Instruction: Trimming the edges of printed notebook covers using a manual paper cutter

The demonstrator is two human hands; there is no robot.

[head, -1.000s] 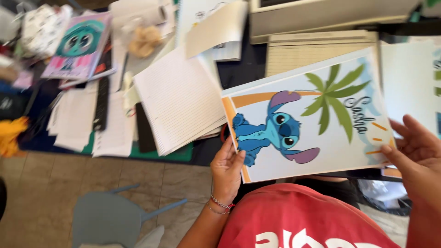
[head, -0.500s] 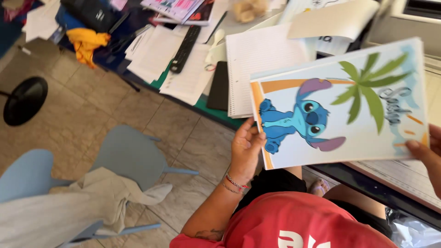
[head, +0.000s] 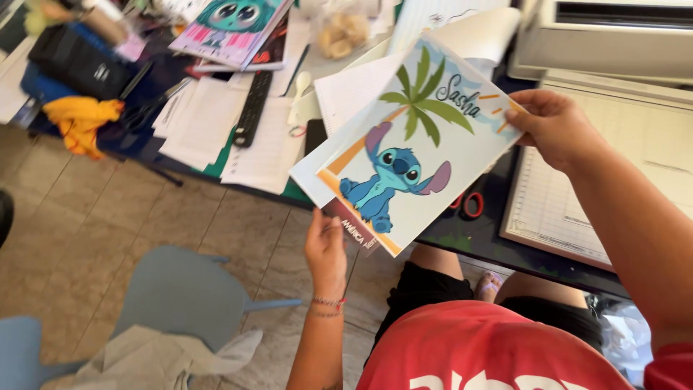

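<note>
Above tiled floor, left hand (head: 326, 249) and right hand (head: 554, 127) pinch the cartoon print's (head: 408, 148) opposite corners.

— Any packages or printed covers seen?
— Held up at centre: a rectangular printed sheet (head: 408, 148), pale blue, with blue cartoon creature and green palm. Top left, on the cluttered desk: a pink-and-teal illustrated cover (head: 231, 27).
— Screens?
— None spotted.

printed sheet (head: 408, 148) | blue cartoon creature, palm tree | tilted, held above desk edge
</note>
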